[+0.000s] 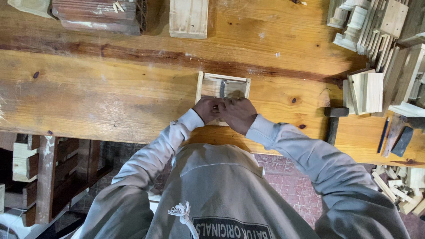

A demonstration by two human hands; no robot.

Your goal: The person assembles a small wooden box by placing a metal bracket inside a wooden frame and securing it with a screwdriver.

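Both hands meet on the small wooden frame (223,86) on the table (97,93), left hand (208,109) and right hand (239,114) pinching its near edge.

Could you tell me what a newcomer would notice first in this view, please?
Both hands, the left hand and right hand, meet over a small wooden frame at the middle of the long wooden workbench. To the right lie a hammer, a pencil and stacked wooden pieces.

The small wooden frame (223,88) lay on the table (88,93); hands (226,114) rested on its near edge, a hammer (333,121) right of it, a block (188,17) behind it.
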